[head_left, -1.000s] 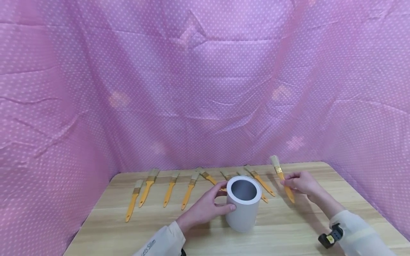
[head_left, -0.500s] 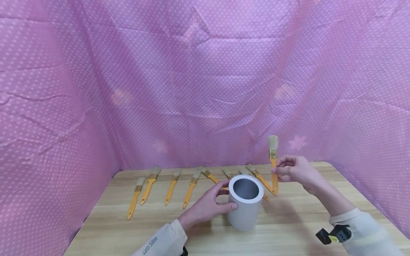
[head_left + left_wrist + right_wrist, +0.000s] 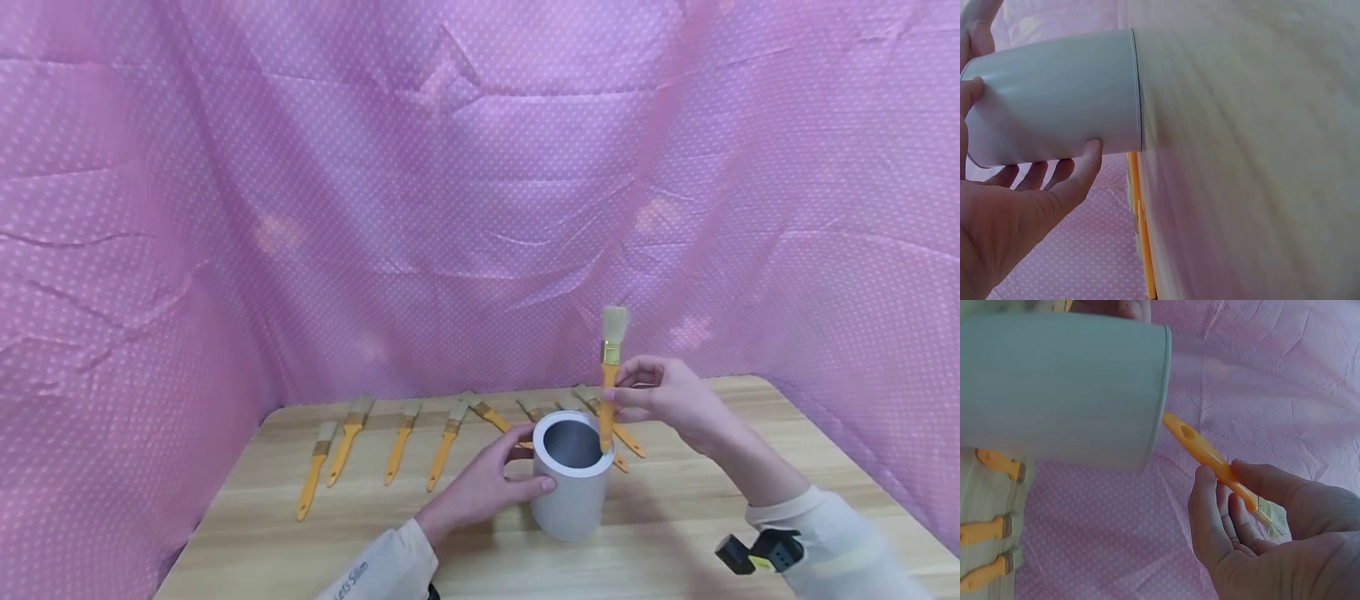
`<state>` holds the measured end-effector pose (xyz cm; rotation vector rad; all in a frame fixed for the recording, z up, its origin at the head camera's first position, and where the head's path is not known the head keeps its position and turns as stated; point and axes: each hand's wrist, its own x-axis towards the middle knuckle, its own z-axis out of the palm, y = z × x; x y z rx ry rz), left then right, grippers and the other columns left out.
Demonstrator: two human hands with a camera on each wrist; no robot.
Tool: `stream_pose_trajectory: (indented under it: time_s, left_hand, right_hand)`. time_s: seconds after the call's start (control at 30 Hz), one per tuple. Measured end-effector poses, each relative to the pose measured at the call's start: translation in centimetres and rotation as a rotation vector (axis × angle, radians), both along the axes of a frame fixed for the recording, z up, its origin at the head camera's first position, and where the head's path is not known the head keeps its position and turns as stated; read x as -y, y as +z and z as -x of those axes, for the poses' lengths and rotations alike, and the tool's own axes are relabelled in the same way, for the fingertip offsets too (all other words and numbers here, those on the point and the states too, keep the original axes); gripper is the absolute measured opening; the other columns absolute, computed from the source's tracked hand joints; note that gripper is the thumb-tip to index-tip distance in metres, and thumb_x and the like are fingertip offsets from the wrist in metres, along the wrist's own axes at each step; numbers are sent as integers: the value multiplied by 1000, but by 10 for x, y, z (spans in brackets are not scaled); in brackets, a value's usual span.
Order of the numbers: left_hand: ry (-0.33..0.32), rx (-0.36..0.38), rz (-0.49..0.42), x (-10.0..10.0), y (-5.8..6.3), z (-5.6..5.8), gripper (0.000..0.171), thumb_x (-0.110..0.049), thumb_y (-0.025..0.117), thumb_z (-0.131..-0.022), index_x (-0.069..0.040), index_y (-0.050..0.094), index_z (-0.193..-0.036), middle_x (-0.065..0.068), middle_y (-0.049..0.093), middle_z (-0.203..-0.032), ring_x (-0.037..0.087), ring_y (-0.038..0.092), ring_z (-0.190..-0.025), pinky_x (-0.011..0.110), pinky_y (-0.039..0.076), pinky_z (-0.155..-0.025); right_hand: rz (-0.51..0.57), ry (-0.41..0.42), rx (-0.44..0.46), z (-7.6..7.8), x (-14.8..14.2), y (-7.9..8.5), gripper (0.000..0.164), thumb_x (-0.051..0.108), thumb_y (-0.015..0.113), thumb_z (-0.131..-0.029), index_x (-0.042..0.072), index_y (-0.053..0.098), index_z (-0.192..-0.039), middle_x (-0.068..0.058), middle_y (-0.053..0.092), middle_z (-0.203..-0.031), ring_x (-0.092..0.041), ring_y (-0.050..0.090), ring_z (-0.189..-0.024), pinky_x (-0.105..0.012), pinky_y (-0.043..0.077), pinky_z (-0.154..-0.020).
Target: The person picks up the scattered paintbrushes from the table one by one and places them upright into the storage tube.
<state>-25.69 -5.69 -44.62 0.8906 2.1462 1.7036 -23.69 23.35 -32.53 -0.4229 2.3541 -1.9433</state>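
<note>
A light grey cylindrical container [image 3: 570, 510] stands upright on the table, its open top showing a dark inside. My left hand [image 3: 483, 482] grips its left side, thumb at the front and fingers round the back. At its right rim, my right hand [image 3: 670, 403] pinches a paintbrush [image 3: 608, 385] with an orange handle, bristles up and handle end down. In the right wrist view, thumb and fingers hold the brush mid-handle [image 3: 1205, 452], and the handle's end meets the edge of the container [image 3: 1060, 394].
On the wooden table [image 3: 300, 567], several more orange-handled paintbrushes lie spread out, such as the leftmost brush [image 3: 312, 477] and a brush [image 3: 628, 440] behind the container's right side. Pink dotted cloth [image 3: 480, 208] hangs at the back and both sides.
My right hand has lifted the paintbrush from the right of the table, turned it upright and carried it left to the container's rim. My left hand stays on the container.
</note>
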Motion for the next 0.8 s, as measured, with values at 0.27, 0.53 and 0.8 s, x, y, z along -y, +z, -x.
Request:
stream_pose_trajectory:
  time_s: [0.27,0.53,0.8]
  left_hand:
    - [12,16,4,0,1,-3,67,-37,80,-90,-38,46,-147,-11,48,-144,22,48,-132,33,53,-94]
    - [15,11,21,1,3,-4,69,-40,79,-90,-40,43,-149,-10,49,-143,23,47,-133,33,53,-94]
    - [1,-1,11,2,2,-4,69,-39,79,-91,-37,43,-149,-12,47,-145,21,48,-132,31,54,-92]
  right_hand:
    - [-115,23,-67,-4,19,-13,33,15,82,-88,-2,63,-108,-18,68,-99,-33,70,-92,-43,59,-83]
    - [-271,48,-239,-12,39,-26,27,20,82,-89,5,67,-105,-7,69,-94,-25,68,-89,-35,58,-76]
    - [-308,67,-301,-16,51,-35,22,16,82,-88,6,69,-103,-2,68,-92,-21,67,-87,-31,58,-74]
